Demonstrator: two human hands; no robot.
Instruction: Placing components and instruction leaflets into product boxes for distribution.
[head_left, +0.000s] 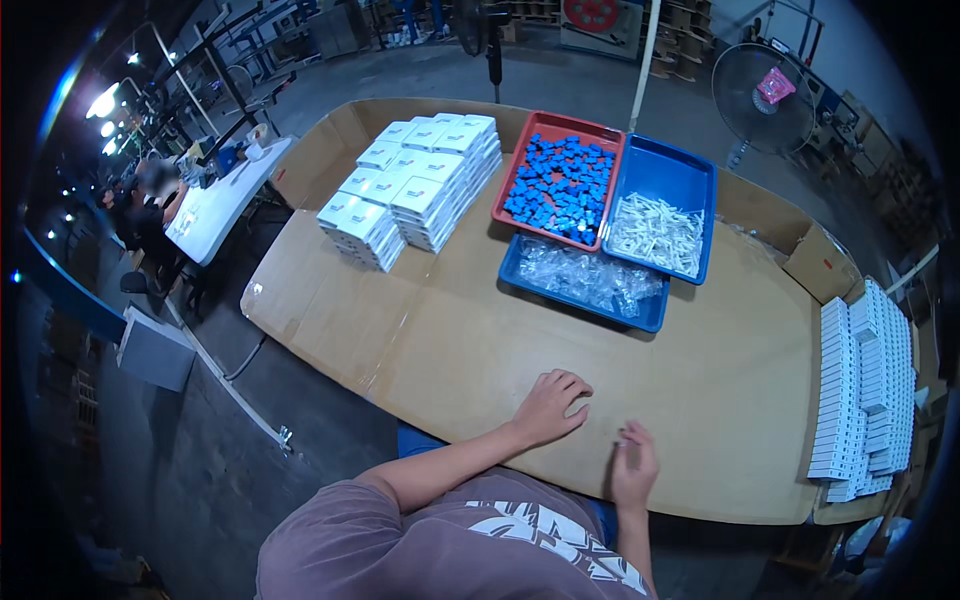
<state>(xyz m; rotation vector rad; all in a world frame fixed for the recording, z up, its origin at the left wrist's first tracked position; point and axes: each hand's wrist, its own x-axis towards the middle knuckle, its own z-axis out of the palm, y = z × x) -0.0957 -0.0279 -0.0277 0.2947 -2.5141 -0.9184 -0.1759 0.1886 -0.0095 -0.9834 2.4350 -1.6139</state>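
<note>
Here, left hand (pixel 548 405) flat on cardboard tabletop (pixel 470 330), right hand (pixel 634 466) just beside.

Both hands rest on the worktop (pixel 420 340) at its near edge, left hand (pixel 548 405) beside right hand (pixel 635 468). Behind them sit three trays (pixel 665 175); stacked boxes (pixel 415 185) lie to the trays' left, more boxes (pixel 865 385) far right.

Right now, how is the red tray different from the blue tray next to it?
The red tray is full of small blue blocks; the blue tray beside it holds white sticks. The blocks spread over most of the red tray, while the sticks fill only the near part of the blue tray, leaving its far half bare. Both are shallow, rectangular, side by side on the cardboard-covered table, beyond both hands.
</note>
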